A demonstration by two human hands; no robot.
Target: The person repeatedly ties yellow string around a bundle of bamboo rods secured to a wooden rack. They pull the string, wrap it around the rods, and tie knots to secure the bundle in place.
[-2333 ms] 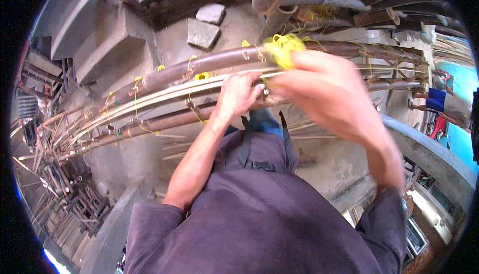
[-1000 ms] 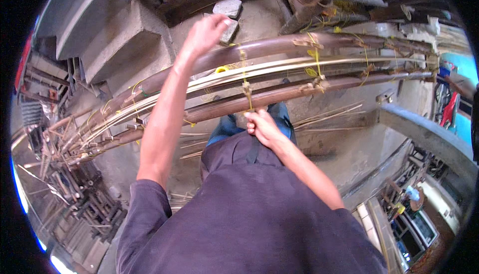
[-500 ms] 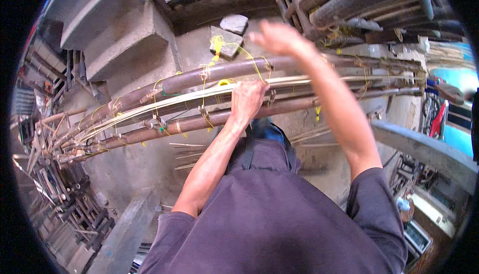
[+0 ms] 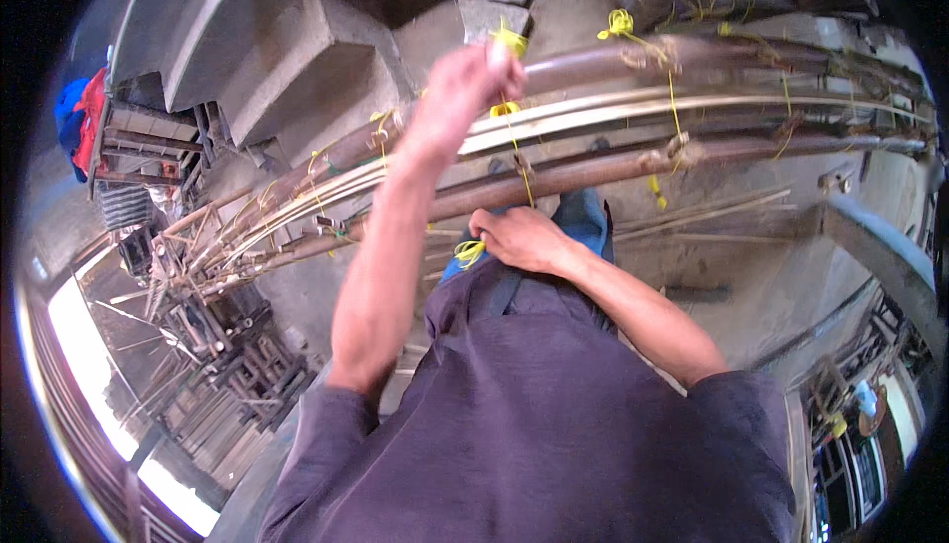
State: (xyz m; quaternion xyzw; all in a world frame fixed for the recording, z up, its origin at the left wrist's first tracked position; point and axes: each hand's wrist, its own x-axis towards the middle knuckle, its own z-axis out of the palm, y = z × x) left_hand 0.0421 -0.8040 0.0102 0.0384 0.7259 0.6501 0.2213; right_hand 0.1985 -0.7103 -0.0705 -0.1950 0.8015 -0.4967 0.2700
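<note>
Two long brown bamboo poles, a far one (image 4: 583, 61) and a near one (image 4: 583, 169), run side by side in front of me. Thin pale strips (image 4: 563, 118) lie lengthwise between them, with yellow twine tied around at intervals. My left hand (image 4: 465, 93) is raised over the far pole, closed at a bunch of yellow twine (image 4: 510, 41); motion blurs its fingers. My right hand (image 4: 529, 240) is closed at my waist, below the near pole. A looped bundle of yellow twine (image 4: 470, 252) sticks out at its fingertips.
Concrete steps (image 4: 287, 49) rise at the far left. Two stones, one a grey block (image 4: 492, 19), lie beyond the far pole. Another yellow bunch (image 4: 620, 22) hangs at the far pole. Loose sticks (image 4: 712, 212) lie on the floor, and a beam (image 4: 880, 237) stands at right.
My view and body have shifted left along the poles. My left hand has left the strips and risen over the far pole; my right hand has come down to my waist, at a twine bundle.
</note>
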